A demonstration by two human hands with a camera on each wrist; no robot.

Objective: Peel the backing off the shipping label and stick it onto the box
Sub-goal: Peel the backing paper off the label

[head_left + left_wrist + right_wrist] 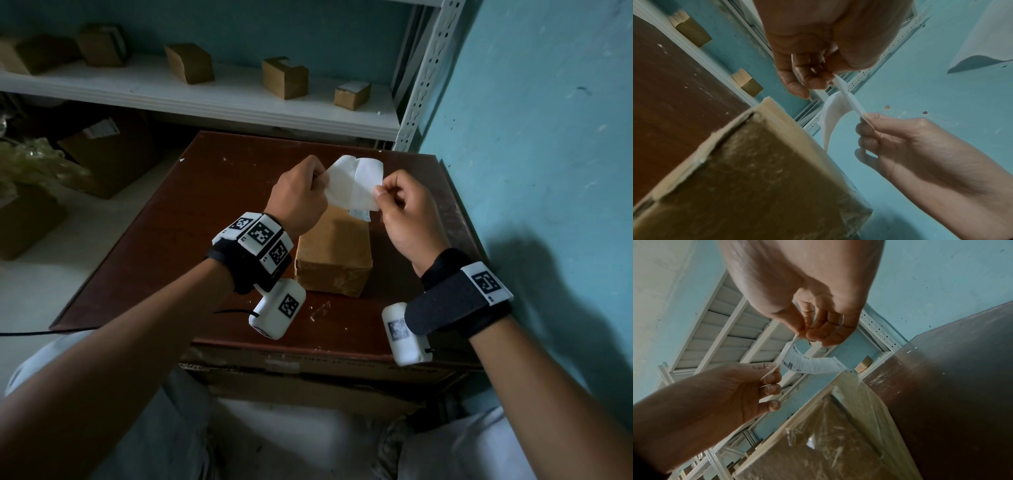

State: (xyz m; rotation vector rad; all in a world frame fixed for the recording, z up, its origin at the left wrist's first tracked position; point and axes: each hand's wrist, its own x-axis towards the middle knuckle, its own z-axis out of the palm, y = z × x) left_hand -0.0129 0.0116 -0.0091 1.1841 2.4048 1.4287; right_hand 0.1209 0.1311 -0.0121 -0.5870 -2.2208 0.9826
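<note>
Left hand [301, 192]: the backing [340, 186], a thin, smooth white sheet, is pinched at its left edge between thumb and fingertips; the other fingers are curled.
Right hand [404, 212]: the label [368, 174] is pinched at a corner between thumb and forefinger, with the remaining fingers curled in.
Label and backing: both are held up above the box, partly parted, and are bowed into soft curves; small printed lines and a dark block are seen on the label's face [813, 364] from the right wrist view.
Box [334, 255]: a long brown cardboard carton, wrapped in shiny, wrinkled clear film, is set on the table below the hands; a small white printed patch [359, 214] is seen at its far end. What is inside cannot be told.
Table [191, 240]: a dark reddish-brown top, scuffed and flecked with pale scraps.
Shelf [205, 92]: a white board on a perforated metal upright, on which several small cardboard boxes [285, 77] are kept.
Room: walls painted blue-green, marked and chipped.
</note>
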